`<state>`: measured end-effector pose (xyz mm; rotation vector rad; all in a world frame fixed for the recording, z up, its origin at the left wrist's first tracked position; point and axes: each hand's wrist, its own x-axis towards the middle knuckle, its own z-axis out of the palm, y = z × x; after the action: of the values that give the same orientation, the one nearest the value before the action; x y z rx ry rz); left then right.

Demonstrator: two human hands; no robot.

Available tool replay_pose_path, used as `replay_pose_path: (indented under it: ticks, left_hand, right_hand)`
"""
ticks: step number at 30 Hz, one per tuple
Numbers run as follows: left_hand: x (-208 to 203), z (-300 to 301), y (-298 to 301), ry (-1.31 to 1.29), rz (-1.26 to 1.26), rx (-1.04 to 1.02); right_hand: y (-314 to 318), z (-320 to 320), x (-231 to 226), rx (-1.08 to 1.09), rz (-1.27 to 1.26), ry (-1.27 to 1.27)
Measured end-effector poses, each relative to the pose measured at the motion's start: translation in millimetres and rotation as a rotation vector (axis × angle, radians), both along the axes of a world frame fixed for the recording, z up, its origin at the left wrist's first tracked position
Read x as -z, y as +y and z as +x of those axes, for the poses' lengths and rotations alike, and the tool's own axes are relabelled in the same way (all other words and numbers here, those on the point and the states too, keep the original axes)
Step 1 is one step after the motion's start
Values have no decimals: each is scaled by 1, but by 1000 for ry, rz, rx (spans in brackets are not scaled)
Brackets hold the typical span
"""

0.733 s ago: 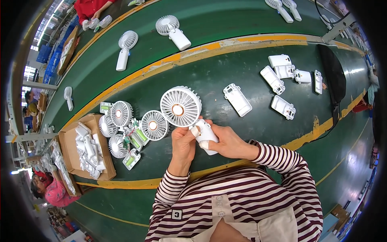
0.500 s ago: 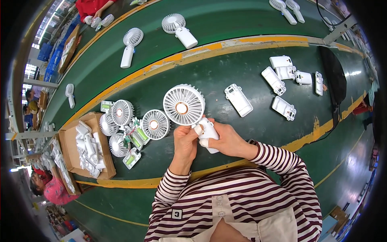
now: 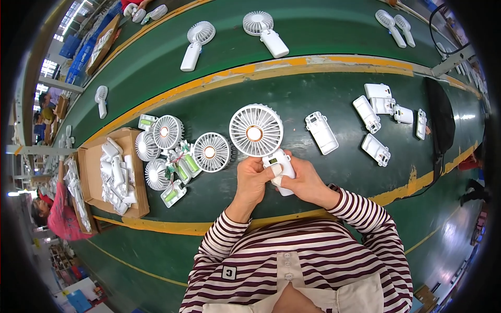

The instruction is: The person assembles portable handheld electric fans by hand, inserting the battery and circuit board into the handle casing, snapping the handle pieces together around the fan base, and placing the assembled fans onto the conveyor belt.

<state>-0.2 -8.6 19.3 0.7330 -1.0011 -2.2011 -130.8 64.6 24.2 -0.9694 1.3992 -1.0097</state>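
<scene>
A left hand [image 3: 254, 175] and right hand [image 3: 302, 180] were clasped together around the handle of a white plastic handheld fan [image 3: 261, 136], held just above a dark green work surface [image 3: 292, 94] edged with yellow stripes. Loose white fan heads [image 3: 177, 146] lay beside a brown cardboard box [image 3: 112, 177]. Beyond ran a factory floor.

My sleeves [image 3: 360, 214] are striped maroon and white. The round-headed plastic hand fan [image 3: 257, 131] I hold is white with a copper-coloured hub. The long flat belt [image 3: 313, 31] is dark green, edged by a yellow stripe [image 3: 292, 63]. The loose plastic fan heads [image 3: 210, 152] are white with orange centres, beside green battery cells [image 3: 191, 163]. The shallow cardboard box [image 3: 136, 172] is brown, its parts white.
</scene>
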Motion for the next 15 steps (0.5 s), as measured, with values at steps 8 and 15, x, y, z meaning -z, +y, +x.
replay_pose_path:
  ticks: [8, 15]
  left_hand:
    - [-1, -10, -5, -6, 7, 19]
    - [0, -4, -3, -90, 59, 70]
  right_hand:
    - [-6, -11, -3, -4, 15, -33]
    - [-21, -57, -32, 176, 97, -213]
